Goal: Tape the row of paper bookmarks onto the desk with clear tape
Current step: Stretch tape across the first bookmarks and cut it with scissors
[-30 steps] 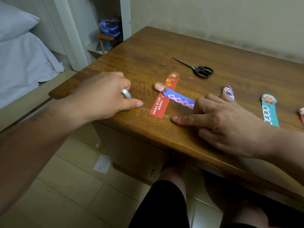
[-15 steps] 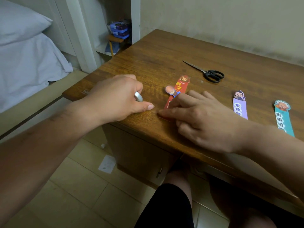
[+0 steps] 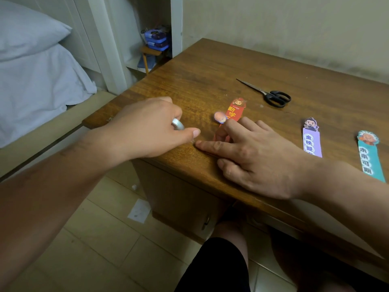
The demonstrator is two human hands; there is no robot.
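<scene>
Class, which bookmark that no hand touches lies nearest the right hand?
The purple bookmark: the teal bookmark lies farther right, and the red bookmark is under the right hand.

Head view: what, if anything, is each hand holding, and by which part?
The left hand grips the tape roll by its rim, mostly hidden in the curled fingers. The right hand holds nothing; its straight fingers press the red bookmark.

red bookmark [image 3: 236, 109] 勤学, purple bookmark [image 3: 312, 142] 金榜题
</scene>
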